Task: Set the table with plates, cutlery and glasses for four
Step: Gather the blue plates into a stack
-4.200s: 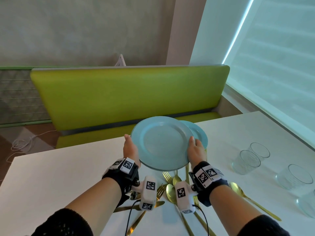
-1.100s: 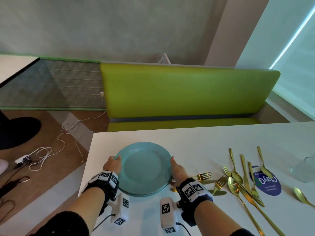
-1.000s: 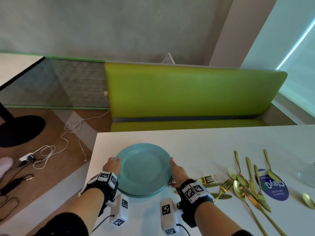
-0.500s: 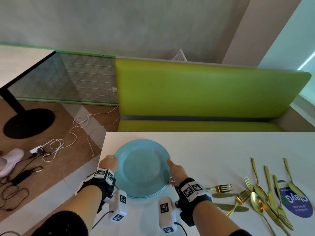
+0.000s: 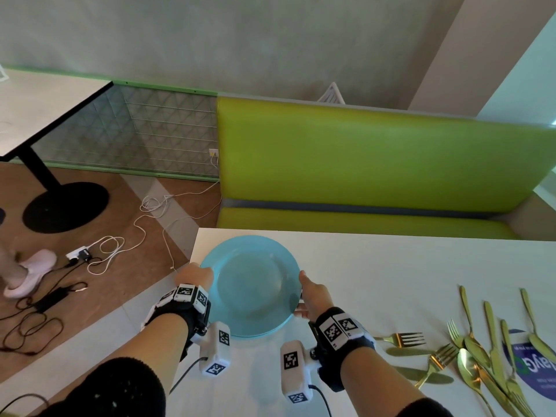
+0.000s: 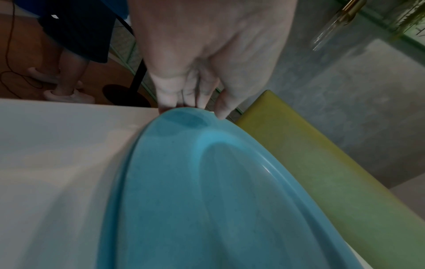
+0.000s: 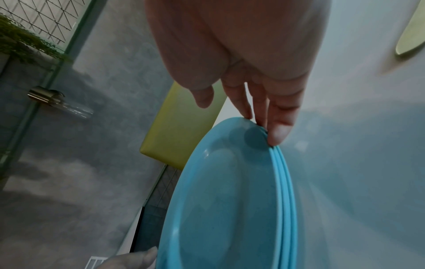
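holding a small stack of blue plates [image 5: 254, 285] by opposite rims, the person has it low over the near left corner of the white worktop [image 5: 391, 266], close to the edge that drops to the floor. the left hand [image 5: 195, 276] has its fingers curled under the left rim with the thumb on top, as the left wrist view shows; the right hand [image 5: 313, 296] pinches the right rim, fingers [image 7: 279, 125] bunched against the stacked edges, thumb just lifted off the top face. that right wrist view shows about three rims layered together, so this is a stack and not one plate. whether the bottom plate already rests on the worktop or hangs just above it cannot be told.

the step in hand looks like laying the first place setting at this corner. no plate is seen set out elsewhere, and the gold cutlery [image 5: 481, 356] lies in a loose heap of forks, knives and spoons well to the right, unsorted. no glasses show in these views.

next, the stack wants settling flat, clear of the worktop's edge; then one plate has to be parted from the rest, which calls for a fingertip worked between the close-nested rims while the other hand steadies the remainder, before carrying the others to the remaining seats.
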